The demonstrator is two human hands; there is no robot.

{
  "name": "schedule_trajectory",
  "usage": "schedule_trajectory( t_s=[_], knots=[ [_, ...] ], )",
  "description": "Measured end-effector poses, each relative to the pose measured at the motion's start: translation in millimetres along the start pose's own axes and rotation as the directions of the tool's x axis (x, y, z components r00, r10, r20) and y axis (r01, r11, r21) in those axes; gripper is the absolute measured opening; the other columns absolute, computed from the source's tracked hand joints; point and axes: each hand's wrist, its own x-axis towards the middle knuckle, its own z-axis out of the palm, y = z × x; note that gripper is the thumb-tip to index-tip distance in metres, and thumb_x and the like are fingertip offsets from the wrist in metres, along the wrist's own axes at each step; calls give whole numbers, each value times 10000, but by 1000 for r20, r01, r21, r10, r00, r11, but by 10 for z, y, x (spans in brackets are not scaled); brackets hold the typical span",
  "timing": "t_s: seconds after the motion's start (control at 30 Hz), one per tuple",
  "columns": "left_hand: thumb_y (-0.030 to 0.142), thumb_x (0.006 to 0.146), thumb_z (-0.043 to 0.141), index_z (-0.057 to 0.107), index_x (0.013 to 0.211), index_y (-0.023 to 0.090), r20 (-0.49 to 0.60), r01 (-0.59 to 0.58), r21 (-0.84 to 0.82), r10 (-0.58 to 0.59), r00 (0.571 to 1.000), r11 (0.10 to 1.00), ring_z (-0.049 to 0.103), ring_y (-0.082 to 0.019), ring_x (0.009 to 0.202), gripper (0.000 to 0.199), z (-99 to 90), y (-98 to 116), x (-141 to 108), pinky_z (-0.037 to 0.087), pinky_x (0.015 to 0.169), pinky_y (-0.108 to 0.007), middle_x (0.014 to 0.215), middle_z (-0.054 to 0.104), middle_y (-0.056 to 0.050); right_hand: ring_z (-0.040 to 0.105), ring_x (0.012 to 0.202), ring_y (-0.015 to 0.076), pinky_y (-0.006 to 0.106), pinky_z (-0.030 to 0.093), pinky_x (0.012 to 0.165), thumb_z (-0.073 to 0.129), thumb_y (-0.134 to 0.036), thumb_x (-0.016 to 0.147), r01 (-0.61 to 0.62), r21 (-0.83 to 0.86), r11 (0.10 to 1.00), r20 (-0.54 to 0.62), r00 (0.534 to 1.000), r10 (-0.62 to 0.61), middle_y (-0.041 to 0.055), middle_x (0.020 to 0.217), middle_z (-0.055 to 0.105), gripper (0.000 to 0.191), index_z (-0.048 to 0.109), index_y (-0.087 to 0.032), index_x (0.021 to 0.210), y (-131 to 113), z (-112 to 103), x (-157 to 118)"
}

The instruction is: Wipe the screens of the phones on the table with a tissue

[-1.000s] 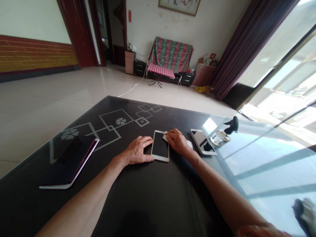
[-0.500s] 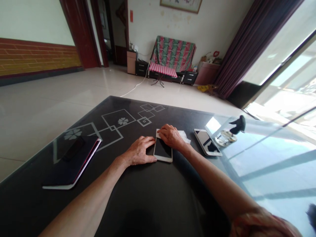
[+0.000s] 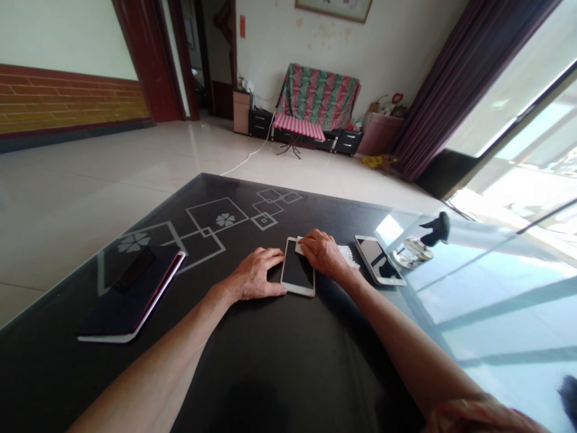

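Note:
A white-framed smartphone (image 3: pixel 297 273) lies flat on the dark table, screen up. My left hand (image 3: pixel 255 275) steadies its left side, thumb at the lower corner and fingers along the upper edge. Over the phone's upper right part, my right hand (image 3: pixel 322 252) is closed on a white tissue (image 3: pixel 349 257), pressing it against the screen. Part of the tissue sticks out to the right, beyond the hand; the rest is hidden under the fingers.
To the right lie stacked white phones or small tablets (image 3: pixel 379 260), beside a clear spray bottle (image 3: pixel 412 251) with a black trigger head. A dark notebook or folder-like cover (image 3: pixel 130 294) with pale edges lies left. The table's far edge (image 3: pixel 315 193) borders the tiled floor.
My right hand has slid slightly right with the tissue, uncovering the phone's upper left corner. My left hand and the phone have stayed in place.

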Motion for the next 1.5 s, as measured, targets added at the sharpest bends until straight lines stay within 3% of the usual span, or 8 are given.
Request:
schedule_trajectory(
  t_s=[0.2, 0.37, 0.5, 0.63, 0.83, 1.2, 1.37, 1.5],
  knots=[
    [522, 686, 694, 532, 1290, 205, 2, 6, -2, -6, 1000, 1000, 468, -289, 1181, 701, -6, 3, 1, 377, 1028, -430, 1380, 481, -95, 519, 923, 194, 332, 373, 847, 439, -280, 942, 83, 24, 996, 45, 995, -84, 66, 1103, 585, 307, 638, -291, 1176, -36, -14, -2],
    [519, 677, 702, 532, 1294, 197, 4, 4, 1, -4, 1000, 1000, 465, -287, 1179, 716, -10, 2, 4, 382, 1023, -415, 1380, 479, -95, 510, 919, 212, 357, 364, 855, 434, -283, 938, 2, -15, 1000, 28, 1000, -2, 75, 1111, 581, 319, 633, -286, 1188, -19, 5, -4],
    [499, 675, 709, 537, 1288, 193, -1, 3, -4, -3, 1000, 1000, 472, -284, 1160, 707, -10, 9, 4, 380, 1023, -417, 1369, 491, -91, 501, 957, 219, 360, 360, 872, 432, -277, 938, 41, 4, 999, 22, 999, -41, 73, 1126, 574, 326, 615, -286, 1206, -80, 56, 33],
    [490, 665, 718, 552, 1271, 195, -15, 3, -19, -3, 1000, 1000, 479, -280, 1140, 694, -12, 14, 0, 384, 1016, -414, 1349, 506, -83, 501, 968, 214, 356, 358, 887, 433, -267, 934, 93, 32, 995, 36, 995, -94, 65, 1137, 574, 318, 627, -281, 1186, -141, 57, 42],
    [506, 668, 709, 589, 1228, 209, -15, -11, -50, 10, 1000, 999, 484, -279, 1132, 645, -7, -2, 6, 392, 1004, -413, 1329, 516, -72, 507, 959, 223, 364, 366, 884, 453, -261, 921, 22, 16, 1000, 30, 999, -23, 78, 1110, 582, 300, 648, -259, 1150, -149, 29, 36],
    [537, 666, 707, 634, 1171, 200, -45, -16, -34, 14, 999, 999, 499, -275, 1121, 612, -2, 1, -3, 407, 998, -411, 1314, 533, -76, 509, 951, 202, 348, 364, 899, 462, -211, 898, 92, 49, 995, 13, 996, -93, 60, 1095, 591, 307, 675, -266, 1112, -262, 15, -42],
    [516, 648, 728, 651, 1142, 209, -61, -30, -44, 28, 998, 999, 515, -274, 1105, 586, 17, -29, 7, 412, 988, -406, 1293, 557, -67, 515, 938, 206, 349, 376, 873, 464, -222, 899, 67, 9, 998, 45, 997, -68, 66, 1118, 588, 305, 671, -268, 1119, -310, 5, -63],
    [509, 639, 740, 675, 1088, 212, -89, -26, -36, 23, 996, 999, 540, -260, 1057, 542, 33, -30, 14, 435, 953, -394, 1254, 586, -58, 518, 953, 208, 352, 385, 881, 467, -207, 885, 22, 29, 999, 6, 1000, -23, 61, 1099, 601, 309, 688, -269, 1092, -403, 26, -138]
  ],
)
